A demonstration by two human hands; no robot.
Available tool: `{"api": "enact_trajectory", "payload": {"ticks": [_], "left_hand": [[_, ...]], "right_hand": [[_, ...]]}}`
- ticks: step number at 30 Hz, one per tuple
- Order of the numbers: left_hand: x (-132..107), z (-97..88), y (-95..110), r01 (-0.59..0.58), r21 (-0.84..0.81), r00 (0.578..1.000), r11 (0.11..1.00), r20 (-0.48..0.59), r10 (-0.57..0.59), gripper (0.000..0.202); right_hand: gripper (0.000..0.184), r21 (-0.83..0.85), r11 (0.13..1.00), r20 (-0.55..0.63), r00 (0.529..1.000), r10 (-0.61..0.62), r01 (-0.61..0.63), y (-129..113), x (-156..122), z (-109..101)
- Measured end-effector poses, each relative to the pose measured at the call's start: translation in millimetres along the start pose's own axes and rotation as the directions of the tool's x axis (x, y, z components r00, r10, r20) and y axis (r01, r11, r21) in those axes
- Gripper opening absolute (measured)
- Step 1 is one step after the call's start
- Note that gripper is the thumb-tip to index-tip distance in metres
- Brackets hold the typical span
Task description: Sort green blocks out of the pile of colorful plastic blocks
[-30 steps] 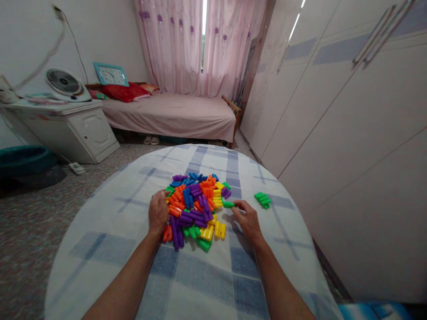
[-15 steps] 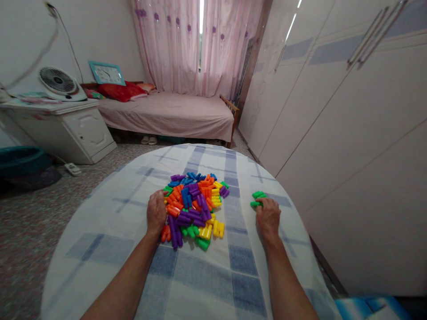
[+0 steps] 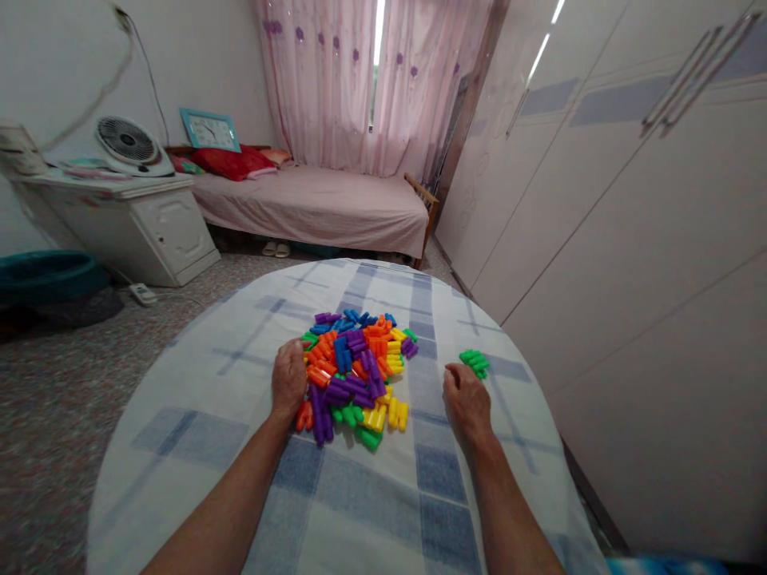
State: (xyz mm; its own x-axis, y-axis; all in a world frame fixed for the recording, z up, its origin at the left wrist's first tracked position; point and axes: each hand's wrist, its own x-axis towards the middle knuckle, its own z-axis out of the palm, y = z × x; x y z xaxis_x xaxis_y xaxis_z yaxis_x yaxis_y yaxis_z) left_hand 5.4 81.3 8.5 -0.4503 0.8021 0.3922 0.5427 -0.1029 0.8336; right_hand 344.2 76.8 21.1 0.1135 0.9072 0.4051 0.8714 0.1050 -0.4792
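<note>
A heap of small plastic pieces point(image 3: 358, 369) in purple, orange, yellow, blue and green lies in the middle of a round table point(image 3: 335, 495) under a blue-checked white cloth. My left hand point(image 3: 289, 379) rests knuckles up on the heap's left edge. Its fingers curl down among the pieces, and what they hold, if anything, is hidden. To the right, a small separate cluster of green pieces point(image 3: 474, 362) lies on the cloth. My right hand point(image 3: 466, 403) lies palm down just short of that cluster. It is empty, with loosely bent fingers, and does not touch the cluster.
White wardrobe doors point(image 3: 629, 208) stand close along the table's right side. Beyond the table are a bed point(image 3: 317, 208) under pink curtains and a white cabinet point(image 3: 129, 224) with a fan point(image 3: 129, 144) on top. A teal basin point(image 3: 41, 275) sits on the floor at the left.
My right hand carried a green piece from the heap's right edge to the green cluster, let it go there, and has drawn back slightly toward me. My left hand stayed on the heap.
</note>
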Motion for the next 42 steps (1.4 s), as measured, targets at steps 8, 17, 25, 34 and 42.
{"api": "enact_trajectory", "payload": {"ticks": [8,17,25,34,42], "left_hand": [[-1.2,3.6,-5.1,0.015,-0.057,1.0,0.998,-0.023,-0.016,0.046],[0.6,6.2,-6.4,0.013,-0.062,1.0,0.998,-0.012,-0.014,0.044],[0.3,5.9,0.7,0.036,-0.033,0.999,0.999,-0.003,-0.036,0.043],[0.4,5.1,1.4,0.03,-0.013,1.0,0.999,0.001,-0.03,0.045],[2.2,3.8,-0.1,0.002,0.004,1.0,1.0,0.003,-0.002,0.045]], "right_hand": [[0.032,0.211,0.974,0.009,0.996,-0.084,0.08,-11.7,19.2,17.0],[0.034,0.291,0.953,0.027,0.995,-0.092,0.08,-30.2,81.0,73.9],[0.035,0.213,0.973,0.095,0.99,-0.106,0.084,-33.0,85.8,88.2],[0.036,0.148,0.984,0.071,0.992,-0.109,0.097,-27.6,52.7,58.6],[0.034,-0.023,1.0,-0.167,0.986,-0.002,-0.002,24.4,48.8,5.6]]}}
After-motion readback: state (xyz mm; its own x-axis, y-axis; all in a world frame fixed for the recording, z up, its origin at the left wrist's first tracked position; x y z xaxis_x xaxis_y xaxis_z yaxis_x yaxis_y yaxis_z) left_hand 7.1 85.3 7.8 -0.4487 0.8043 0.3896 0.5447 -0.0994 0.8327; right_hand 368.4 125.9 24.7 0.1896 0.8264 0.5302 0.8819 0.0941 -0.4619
